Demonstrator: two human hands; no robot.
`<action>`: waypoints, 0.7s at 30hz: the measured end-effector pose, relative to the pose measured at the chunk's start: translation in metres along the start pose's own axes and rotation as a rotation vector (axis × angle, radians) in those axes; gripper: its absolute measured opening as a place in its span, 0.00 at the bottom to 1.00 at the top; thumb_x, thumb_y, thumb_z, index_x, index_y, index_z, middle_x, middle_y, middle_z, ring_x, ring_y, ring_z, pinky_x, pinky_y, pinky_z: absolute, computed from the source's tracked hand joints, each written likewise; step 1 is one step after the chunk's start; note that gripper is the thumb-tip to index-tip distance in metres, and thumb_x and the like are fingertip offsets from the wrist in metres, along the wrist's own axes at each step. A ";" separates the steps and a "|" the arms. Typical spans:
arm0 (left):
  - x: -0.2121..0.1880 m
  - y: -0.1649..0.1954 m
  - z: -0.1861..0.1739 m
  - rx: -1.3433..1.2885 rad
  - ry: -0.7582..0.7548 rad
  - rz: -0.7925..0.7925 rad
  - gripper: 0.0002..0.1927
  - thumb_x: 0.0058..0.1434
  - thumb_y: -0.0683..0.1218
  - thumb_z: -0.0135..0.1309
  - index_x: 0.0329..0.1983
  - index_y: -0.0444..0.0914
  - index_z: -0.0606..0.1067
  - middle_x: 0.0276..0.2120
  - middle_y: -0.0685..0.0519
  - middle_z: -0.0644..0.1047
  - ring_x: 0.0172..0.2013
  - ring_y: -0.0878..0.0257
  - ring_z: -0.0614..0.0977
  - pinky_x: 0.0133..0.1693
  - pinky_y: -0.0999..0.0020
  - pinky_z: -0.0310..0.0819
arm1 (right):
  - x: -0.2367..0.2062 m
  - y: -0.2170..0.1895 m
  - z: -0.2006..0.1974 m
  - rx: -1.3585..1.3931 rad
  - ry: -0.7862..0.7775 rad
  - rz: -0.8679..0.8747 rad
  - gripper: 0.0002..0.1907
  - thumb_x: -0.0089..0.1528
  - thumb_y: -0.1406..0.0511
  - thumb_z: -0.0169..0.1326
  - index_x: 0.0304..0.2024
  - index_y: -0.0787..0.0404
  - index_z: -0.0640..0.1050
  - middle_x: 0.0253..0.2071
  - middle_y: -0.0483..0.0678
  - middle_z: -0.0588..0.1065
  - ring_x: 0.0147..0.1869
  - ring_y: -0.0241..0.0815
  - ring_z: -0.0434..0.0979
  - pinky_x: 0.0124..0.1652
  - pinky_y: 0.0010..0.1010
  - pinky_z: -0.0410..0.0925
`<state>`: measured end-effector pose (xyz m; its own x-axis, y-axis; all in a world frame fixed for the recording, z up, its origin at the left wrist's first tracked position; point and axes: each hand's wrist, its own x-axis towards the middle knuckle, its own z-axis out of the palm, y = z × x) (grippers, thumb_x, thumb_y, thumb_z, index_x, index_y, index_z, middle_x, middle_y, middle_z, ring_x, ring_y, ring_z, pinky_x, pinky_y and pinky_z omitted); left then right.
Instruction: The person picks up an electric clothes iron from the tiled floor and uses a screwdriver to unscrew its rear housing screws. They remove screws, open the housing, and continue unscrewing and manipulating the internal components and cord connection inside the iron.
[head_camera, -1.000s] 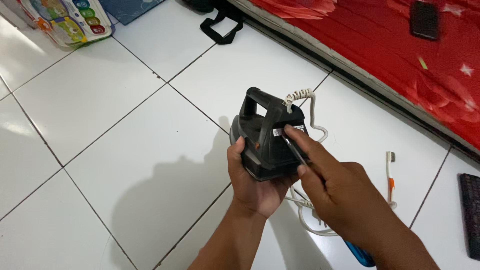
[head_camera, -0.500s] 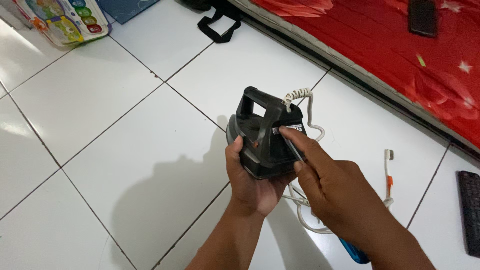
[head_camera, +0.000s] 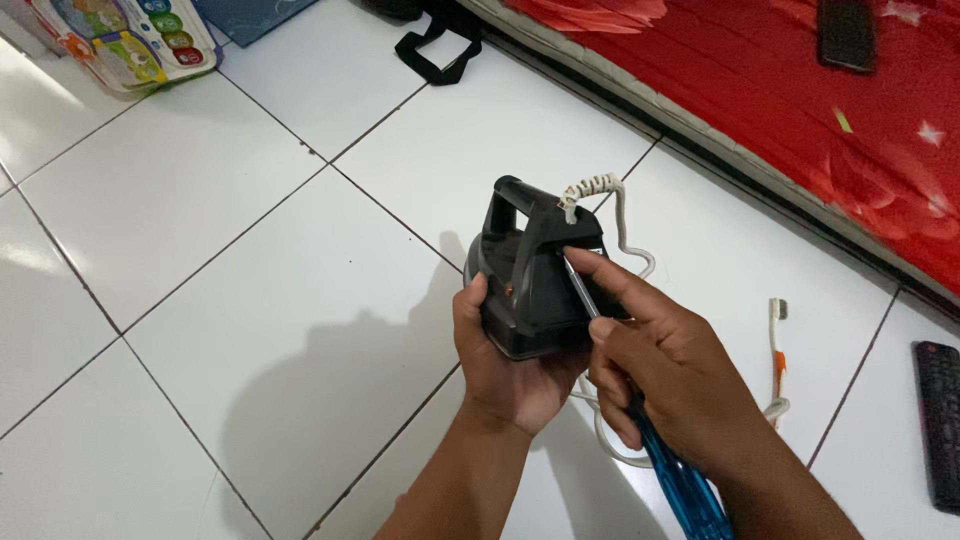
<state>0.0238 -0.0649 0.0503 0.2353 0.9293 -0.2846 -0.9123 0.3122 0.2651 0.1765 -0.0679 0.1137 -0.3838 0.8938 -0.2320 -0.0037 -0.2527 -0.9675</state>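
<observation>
Left hand (head_camera: 510, 365) closed around the base of the black iron (head_camera: 530, 275), cupping it from below, held over the white floor tiles (head_camera: 250, 250). Iron's long axis runs away from the person, handle end far. Right hand (head_camera: 670, 385) gripping a blue-handled screwdriver (head_camera: 640, 410); shaft slants up-left, tip touching the iron's rear near the white cord (head_camera: 600, 195).

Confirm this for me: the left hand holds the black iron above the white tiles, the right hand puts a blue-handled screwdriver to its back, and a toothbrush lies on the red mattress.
One detail is wrong. The toothbrush lies on the white tile floor, not on the red mattress. The head view shows it. The rest holds: the left hand holds the black iron, and the right hand puts the blue-handled screwdriver to its back.
</observation>
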 end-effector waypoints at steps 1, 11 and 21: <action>-0.001 0.000 0.000 -0.006 -0.023 0.006 0.41 0.57 0.73 0.41 0.61 0.41 0.71 0.53 0.46 0.76 0.52 0.52 0.79 0.51 0.53 0.77 | 0.000 0.001 -0.001 0.063 -0.011 -0.024 0.32 0.70 0.67 0.40 0.78 0.57 0.59 0.15 0.41 0.64 0.12 0.30 0.63 0.13 0.25 0.61; -0.005 0.001 0.000 0.012 -0.170 0.023 0.44 0.59 0.75 0.39 0.66 0.41 0.69 0.54 0.44 0.75 0.53 0.50 0.79 0.53 0.50 0.76 | -0.007 0.001 -0.011 0.386 -0.119 -0.082 0.33 0.71 0.68 0.37 0.80 0.60 0.54 0.18 0.43 0.61 0.13 0.34 0.62 0.12 0.26 0.60; -0.004 0.002 0.001 -0.011 -0.124 0.020 0.44 0.56 0.75 0.41 0.66 0.42 0.69 0.55 0.43 0.75 0.54 0.47 0.79 0.54 0.48 0.76 | -0.006 0.005 -0.010 0.554 -0.143 -0.074 0.32 0.72 0.67 0.39 0.80 0.58 0.55 0.18 0.43 0.60 0.12 0.35 0.61 0.12 0.27 0.57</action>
<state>0.0212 -0.0676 0.0528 0.2562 0.9528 -0.1628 -0.9208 0.2918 0.2588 0.1884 -0.0705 0.1089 -0.4854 0.8670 -0.1125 -0.5036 -0.3825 -0.7746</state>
